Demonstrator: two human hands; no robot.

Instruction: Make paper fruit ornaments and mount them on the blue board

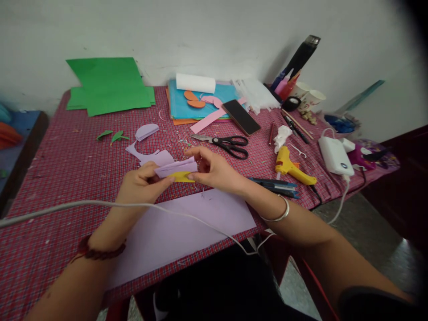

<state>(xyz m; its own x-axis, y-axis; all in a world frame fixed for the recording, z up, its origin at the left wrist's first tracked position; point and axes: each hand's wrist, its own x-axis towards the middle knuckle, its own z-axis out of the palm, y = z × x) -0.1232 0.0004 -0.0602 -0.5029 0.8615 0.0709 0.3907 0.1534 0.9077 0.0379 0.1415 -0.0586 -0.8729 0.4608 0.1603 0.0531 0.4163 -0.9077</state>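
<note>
My left hand [137,185] is closed on a folded stack of lilac paper [176,166], its thumb along the near edge. A strip of yellow paper [182,177] lies against the underside of that stack. My right hand [219,170] pinches the right end of the yellow paper between thumb and finger, beside the lilac layers. Just beyond the left hand are a cut lilac scrap [160,157] and a folded lilac petal shape [147,131]. Below both hands a large lilac sheet [190,223] lies flat, partly covered by my left forearm.
Black-handled scissors [230,143] lie beyond my right hand, near a phone [241,117]. To the right are a yellow glue gun [294,167], a stapler [277,186] and a white power bank [336,155]. Green sheets [110,84] stand at the back left. A white cable [110,204] crosses over my left wrist.
</note>
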